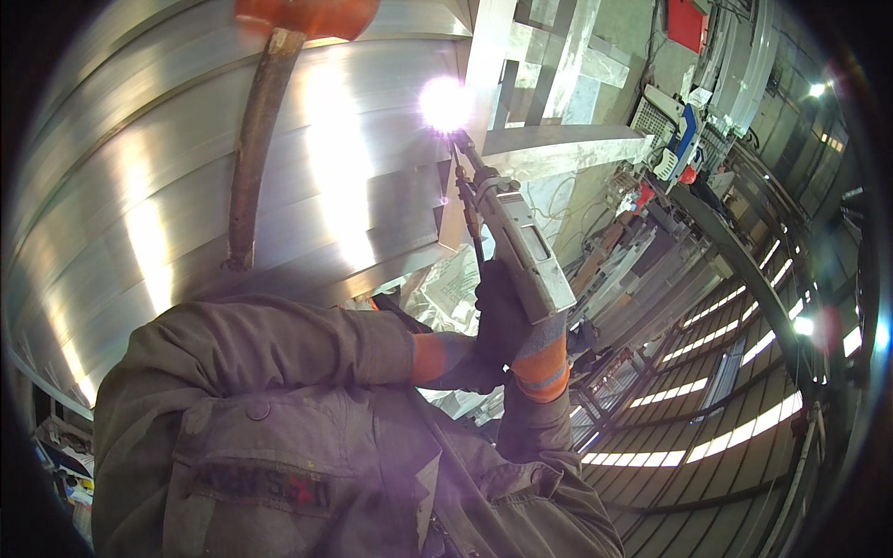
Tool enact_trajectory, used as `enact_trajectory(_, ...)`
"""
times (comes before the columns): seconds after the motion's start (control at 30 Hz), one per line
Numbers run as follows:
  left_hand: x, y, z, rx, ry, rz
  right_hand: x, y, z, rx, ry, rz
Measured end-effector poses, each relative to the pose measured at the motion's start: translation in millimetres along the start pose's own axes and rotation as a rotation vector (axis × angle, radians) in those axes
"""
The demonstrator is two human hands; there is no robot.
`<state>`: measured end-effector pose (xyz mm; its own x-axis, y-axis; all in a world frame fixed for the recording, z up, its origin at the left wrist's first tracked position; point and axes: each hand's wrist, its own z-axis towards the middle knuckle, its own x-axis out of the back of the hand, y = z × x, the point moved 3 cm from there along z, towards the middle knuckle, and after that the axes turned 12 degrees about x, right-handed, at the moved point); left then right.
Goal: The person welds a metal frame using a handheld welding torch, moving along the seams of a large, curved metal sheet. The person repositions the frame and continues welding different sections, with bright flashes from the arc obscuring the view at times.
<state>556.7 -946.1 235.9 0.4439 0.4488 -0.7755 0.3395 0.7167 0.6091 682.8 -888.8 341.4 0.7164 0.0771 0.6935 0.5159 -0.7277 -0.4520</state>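
A grey welding gun (528, 237) points up and away, and a bright violet-white arc (446, 104) glares near its tip. My left hand (500, 312), in a dark glove with an orange cuff, is closed against the gun's side. Behind the gun's rear end is my right hand (547, 337); its glove and orange cuff show, but the body of the gun hides its fingers. A thin dark rod or hose (468, 209) runs alongside the gun from the gloves. The glare lies at the edge of large shiny metal panels (205, 177), hiding the spot itself.
On the left, a hammer (249, 153) with an orange head and worn wooden handle rests over the panels. A flat metal bar (567, 153) juts out to the right. Beyond it are a white and blue machine (674, 139), loose metal lengths (623, 288) and a red sheet (686, 23).
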Motion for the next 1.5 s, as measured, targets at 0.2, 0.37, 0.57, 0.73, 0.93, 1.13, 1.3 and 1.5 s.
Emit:
enact_trajectory(0.2,0.4,-4.1,1.7,-0.084,0.023,0.144,4.5,-12.9,7.0,0.005,0.009,-0.057)
enact_trajectory(0.37,-1.7,-5.0,3.9,-0.066,0.013,0.125,3.6,-14.4,7.3,0.105,-0.034,-0.098)
enact_trajectory(0.57,-0.3,-1.3,1.6,-0.061,0.029,0.192,3.9,-5.8,1.2,0.19,-0.073,-0.182)
enact_trajectory(0.73,-0.1,1.0,2.3,-0.077,0.014,0.195,1.9,-1.8,-3.0,0.214,-0.1,-0.254)
enact_trajectory(0.93,-0.1,4.3,-4.4,-0.006,-0.005,0.091,1.6,-1.2,-6.0,0.22,-0.087,-0.216)
enact_trajectory(1.13,-2.5,8.1,-3.7,-0.01,0.022,0.182,2.0,-10.1,-4.4,0.186,-0.045,-0.194)
enact_trajectory(1.3,1.1,18.2,-3.6,0.052,0.004,0.227,1.9,-15.0,0.1,0.032,0.003,-0.082)
enact_trajectory(1.5,1.2,5.1,-4.3,-0.033,0.009,0.219,-0.7,-12.1,3.2,0.123,-0.02,-0.124)
